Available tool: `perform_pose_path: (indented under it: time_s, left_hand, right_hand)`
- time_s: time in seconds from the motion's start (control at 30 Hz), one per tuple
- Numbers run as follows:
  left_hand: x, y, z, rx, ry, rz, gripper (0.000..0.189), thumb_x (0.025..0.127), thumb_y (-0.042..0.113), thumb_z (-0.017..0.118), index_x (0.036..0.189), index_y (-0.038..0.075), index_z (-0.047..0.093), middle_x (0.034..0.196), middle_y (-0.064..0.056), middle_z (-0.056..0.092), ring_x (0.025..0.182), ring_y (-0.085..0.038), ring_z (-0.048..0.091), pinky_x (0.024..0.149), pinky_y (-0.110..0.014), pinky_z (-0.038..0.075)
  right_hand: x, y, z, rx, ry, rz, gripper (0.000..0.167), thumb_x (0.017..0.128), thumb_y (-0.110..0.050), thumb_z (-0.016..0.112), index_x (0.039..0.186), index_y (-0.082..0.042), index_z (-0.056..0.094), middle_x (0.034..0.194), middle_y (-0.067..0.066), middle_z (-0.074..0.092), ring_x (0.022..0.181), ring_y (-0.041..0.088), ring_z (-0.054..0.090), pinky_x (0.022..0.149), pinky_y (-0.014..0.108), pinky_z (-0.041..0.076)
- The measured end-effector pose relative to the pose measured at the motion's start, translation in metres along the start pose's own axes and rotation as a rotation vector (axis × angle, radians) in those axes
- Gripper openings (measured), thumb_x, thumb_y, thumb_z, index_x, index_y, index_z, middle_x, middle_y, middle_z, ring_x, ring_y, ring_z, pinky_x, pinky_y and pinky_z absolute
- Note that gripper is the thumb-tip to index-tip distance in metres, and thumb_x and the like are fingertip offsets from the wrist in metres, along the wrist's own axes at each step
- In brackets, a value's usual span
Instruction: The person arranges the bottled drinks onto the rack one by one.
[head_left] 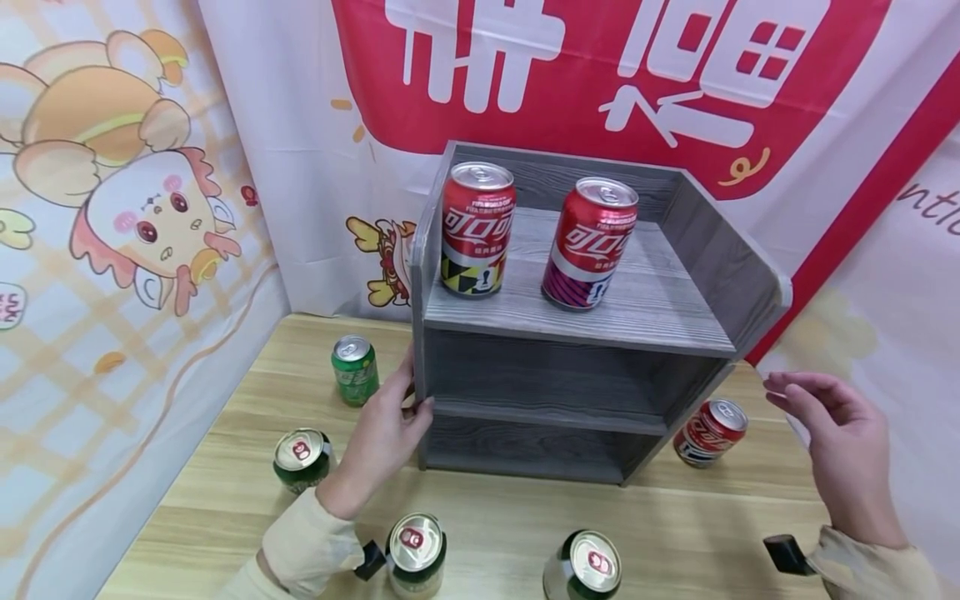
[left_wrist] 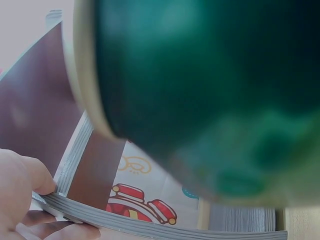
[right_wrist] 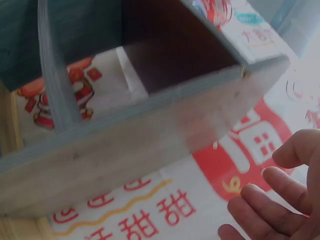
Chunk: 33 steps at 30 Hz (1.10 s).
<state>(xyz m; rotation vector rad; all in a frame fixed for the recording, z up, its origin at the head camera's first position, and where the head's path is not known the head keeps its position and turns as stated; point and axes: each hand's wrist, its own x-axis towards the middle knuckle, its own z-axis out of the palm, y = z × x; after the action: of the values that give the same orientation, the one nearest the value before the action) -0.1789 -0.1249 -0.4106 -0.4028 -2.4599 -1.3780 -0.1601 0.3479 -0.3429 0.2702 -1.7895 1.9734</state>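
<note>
A grey wooden shelf (head_left: 558,325) stands on the table. My left hand (head_left: 382,433) grips the edge of its left side panel, with the thumb in front and the fingers round the outer side, as the left wrist view shows at the shelf edge (left_wrist: 150,225). My right hand (head_left: 843,450) is in the air to the right of the shelf, fingers loosely bent and holding nothing. Two red cola cans, a left one (head_left: 478,229) and a right one (head_left: 590,243), stand upright on the top board. Below my right hand and to its left stands another red cola can (head_left: 711,433).
A green can (head_left: 355,371) stands left of the shelf. Dark green cans with gold tops stand by my left forearm (head_left: 302,458) and along the front (head_left: 416,554), (head_left: 582,567). One green can (left_wrist: 200,100) fills much of the left wrist view. Printed cloth (head_left: 300,100) hangs behind.
</note>
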Motion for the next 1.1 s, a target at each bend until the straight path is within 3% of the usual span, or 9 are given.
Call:
perform_pose_path:
  time_s: [0.13,0.37,0.67,0.8,0.9,1.0,1.1]
  left_hand:
    - [-0.001,0.001,0.000,0.007,0.001,-0.002,0.083,0.094,0.003,0.060,0.158,0.028,0.015,0.154,-0.012,0.040,0.128,-0.033,0.055,0.086,-0.034,0.061]
    - [-0.001,0.001,0.000,-0.010,0.003,0.000,0.080,0.093,0.002,0.060,0.158,0.023,0.017,0.153,-0.014,0.041,0.129,-0.033,0.054,0.086,-0.033,0.061]
    - [-0.001,0.001,-0.001,-0.007,0.008,-0.001,0.081,0.093,0.002,0.060,0.158,0.023,0.017,0.153,-0.014,0.042,0.129,-0.032,0.054,0.085,-0.032,0.061]
    - [-0.001,0.001,-0.001,-0.010,0.010,-0.001,0.081,0.093,0.002,0.060,0.158,0.024,0.017,0.153,-0.014,0.042,0.129,-0.032,0.054,0.085,-0.032,0.061]
    - [-0.001,0.001,-0.001,-0.014,0.011,0.002,0.081,0.093,0.002,0.059,0.158,0.024,0.017,0.153,-0.014,0.041,0.130,-0.031,0.054,0.085,-0.032,0.061]
    - [-0.001,0.000,-0.001,-0.015,0.011,0.004,0.080,0.093,0.002,0.059,0.158,0.025,0.017,0.154,-0.014,0.041,0.129,-0.032,0.054,0.085,-0.031,0.061]
    - [-0.001,0.001,0.000,-0.009,0.013,0.005,0.080,0.093,0.002,0.060,0.158,0.025,0.017,0.153,-0.014,0.042,0.128,-0.032,0.055,0.085,-0.031,0.061]
  right_hand:
    - [0.004,0.013,-0.009,0.034,0.058,-0.012,0.022,0.092,0.009,0.057,0.111,0.019,0.058,0.102,0.012,0.074,0.092,0.018,0.072,0.083,0.025,0.061]
    - [0.009,0.039,-0.027,-0.064,0.119,0.004,0.030,0.089,0.012,0.060,0.119,0.018,0.055,0.104,0.005,0.072,0.092,0.012,0.070,0.080,0.015,0.059]
    - [0.012,0.078,-0.056,-0.117,0.130,0.099,0.033,0.091,0.007,0.061,0.121,-0.007,0.058,0.108,-0.007,0.066,0.094,-0.001,0.066,0.077,0.006,0.054]
    - [0.011,0.097,-0.065,-0.253,0.079,0.233,0.052,0.094,-0.005,0.062,0.140,-0.017,0.039,0.115,-0.017,0.053,0.108,-0.005,0.055,0.080,-0.001,0.047]
    - [0.009,0.106,-0.066,-0.410,0.051,0.349,0.076,0.095,-0.017,0.064,0.154,-0.018,0.015,0.124,-0.020,0.041,0.127,0.007,0.042,0.083,-0.003,0.039]
    - [0.007,0.115,-0.064,-0.485,0.032,0.414,0.086,0.096,-0.024,0.063,0.158,-0.021,0.003,0.140,-0.007,0.034,0.141,0.018,0.028,0.083,-0.001,0.038]
    - [0.007,0.124,-0.061,-0.546,0.019,0.437,0.087,0.096,-0.028,0.062,0.158,-0.024,0.002,0.150,0.009,0.026,0.141,0.021,0.029,0.080,-0.001,0.038]
